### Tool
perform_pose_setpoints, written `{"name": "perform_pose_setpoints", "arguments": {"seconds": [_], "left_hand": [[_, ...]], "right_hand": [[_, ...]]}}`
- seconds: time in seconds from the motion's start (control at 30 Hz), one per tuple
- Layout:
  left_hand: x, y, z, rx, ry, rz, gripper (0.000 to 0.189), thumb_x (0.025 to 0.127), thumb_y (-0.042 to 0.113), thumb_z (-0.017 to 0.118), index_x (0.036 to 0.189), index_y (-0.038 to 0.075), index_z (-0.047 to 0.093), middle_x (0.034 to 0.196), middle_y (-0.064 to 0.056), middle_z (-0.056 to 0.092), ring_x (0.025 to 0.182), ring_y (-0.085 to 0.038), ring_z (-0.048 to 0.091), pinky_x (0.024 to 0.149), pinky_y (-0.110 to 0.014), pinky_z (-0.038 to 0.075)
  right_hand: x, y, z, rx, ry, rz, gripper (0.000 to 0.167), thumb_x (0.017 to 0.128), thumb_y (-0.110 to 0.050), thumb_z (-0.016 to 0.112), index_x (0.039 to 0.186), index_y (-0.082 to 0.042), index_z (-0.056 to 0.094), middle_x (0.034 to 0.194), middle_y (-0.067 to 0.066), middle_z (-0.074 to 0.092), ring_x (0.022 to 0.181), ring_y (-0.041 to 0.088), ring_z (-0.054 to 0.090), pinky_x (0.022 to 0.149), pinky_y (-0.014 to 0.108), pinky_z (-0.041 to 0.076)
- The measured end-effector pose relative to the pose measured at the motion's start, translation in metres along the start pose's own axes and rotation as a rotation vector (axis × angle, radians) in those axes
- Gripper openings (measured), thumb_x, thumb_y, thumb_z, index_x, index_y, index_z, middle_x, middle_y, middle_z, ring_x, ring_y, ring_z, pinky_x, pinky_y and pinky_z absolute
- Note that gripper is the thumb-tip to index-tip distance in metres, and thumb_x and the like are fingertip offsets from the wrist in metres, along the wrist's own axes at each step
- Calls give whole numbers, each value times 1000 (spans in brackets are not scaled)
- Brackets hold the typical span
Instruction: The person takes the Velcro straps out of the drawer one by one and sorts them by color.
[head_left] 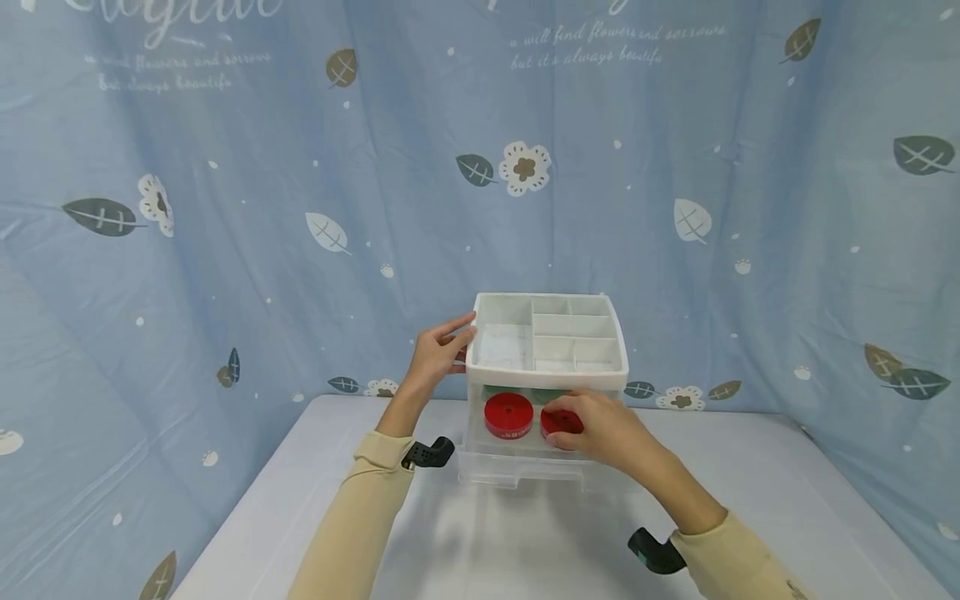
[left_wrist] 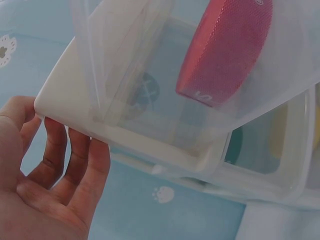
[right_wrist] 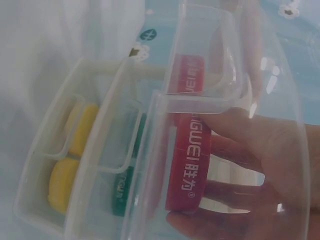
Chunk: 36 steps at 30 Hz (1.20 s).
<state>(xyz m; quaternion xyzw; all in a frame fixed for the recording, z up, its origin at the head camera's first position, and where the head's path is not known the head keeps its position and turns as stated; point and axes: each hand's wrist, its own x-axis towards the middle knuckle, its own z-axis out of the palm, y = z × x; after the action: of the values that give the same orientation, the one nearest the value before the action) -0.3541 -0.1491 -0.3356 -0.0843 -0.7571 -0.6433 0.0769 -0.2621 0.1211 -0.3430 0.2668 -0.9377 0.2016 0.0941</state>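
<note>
The right hand (head_left: 611, 429) pinches a red roll (head_left: 564, 422); the left hand (head_left: 435, 354), fingers spread, touches the organizer (head_left: 547, 378). Wrist views alone show yellow rolls (right_wrist: 63, 186) — white worktop (head_left: 750, 483), blue curtain (head_left: 420, 100) behind.

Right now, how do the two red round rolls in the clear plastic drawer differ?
Left red round roll: not held; right red round roll: gripped by right hand.
Head view: left roll's top shows whole; right roll's is partly covered.
Both: red, round, white-lettered sides.
</note>
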Motion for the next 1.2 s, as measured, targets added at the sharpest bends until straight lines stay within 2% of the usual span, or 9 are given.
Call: {"name": "perform_pose_setpoints", "arguments": {"seconds": [0.23,0.5,0.7,0.97,1.2], "left_hand": [[1,-2,0,6,8,13,37,96,37,64,132,39,61,101,-16,68,78,-17,69,72,-35,64],[2,-3,0,14,5,5,37,95,40,65,132,41,60,105,-16,68,81,-19,70,73,-35,64],[1,-4,1,10,4,6,37,95,40,64,132,40,60,106,-17,68,81,-19,70,73,-35,64],[2,-3,1,10,10,7,37,96,38,64,132,39,61,103,-14,68,79,-17,70,74,-35,64],[2,-3,1,8,9,6,37,95,39,65,132,40,61,102,-13,68,79,-17,70,73,-35,64]], "right_hand": [[-3,-4,-10,39,-38,36,34,80,-27,83,112,-18,74,107,0,69,96,21,63,78,37,61],[-10,-7,-18,45,-47,1,32,81,-28,82,111,-18,74,103,-2,70,88,15,61,72,28,56],[-14,-10,-25,71,-65,22,34,81,-27,82,112,-18,73,104,-2,69,91,16,61,74,31,59],[-21,-8,-34,84,-51,48,32,81,-30,82,110,-24,72,102,-5,69,89,15,61,70,28,57],[-30,-5,-42,114,-32,21,34,82,-32,81,114,-25,71,102,-6,69,89,13,61,69,26,55]]}}
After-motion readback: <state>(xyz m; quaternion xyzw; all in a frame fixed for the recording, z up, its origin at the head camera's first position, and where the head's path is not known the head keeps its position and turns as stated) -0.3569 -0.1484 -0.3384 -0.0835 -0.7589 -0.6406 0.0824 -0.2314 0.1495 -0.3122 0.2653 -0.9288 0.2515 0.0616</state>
